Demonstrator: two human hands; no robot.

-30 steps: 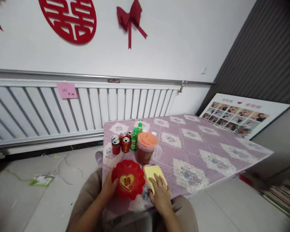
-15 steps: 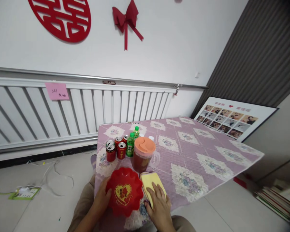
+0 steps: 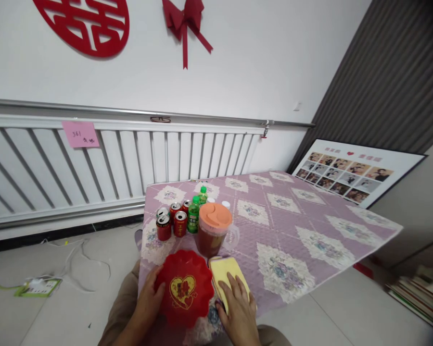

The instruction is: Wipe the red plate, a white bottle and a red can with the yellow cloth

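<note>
My left hand (image 3: 149, 299) grips the left rim of a red plate (image 3: 198, 283) with a scalloped edge and a gold heart print, its thumb over the rim. To its right lies a folded yellow cloth (image 3: 225, 269). My right hand (image 3: 238, 307) rests on this cloth with its fingers stretched out flat. Just beyond the plate and cloth stands a clear pitcher (image 3: 210, 240) of brown liquid under an orange lid (image 3: 215, 215).
Several red drink cans (image 3: 180, 224) and green bottles (image 3: 193, 216) stand close together left of the pitcher. A floral purple cloth covers the table (image 3: 285, 230). Behind it runs a white radiator (image 3: 130, 163); a photo board (image 3: 346, 168) leans at the right.
The camera view has shifted slightly. Both hands keep their places, the left at the plate and the right on the yellow cloth.
</note>
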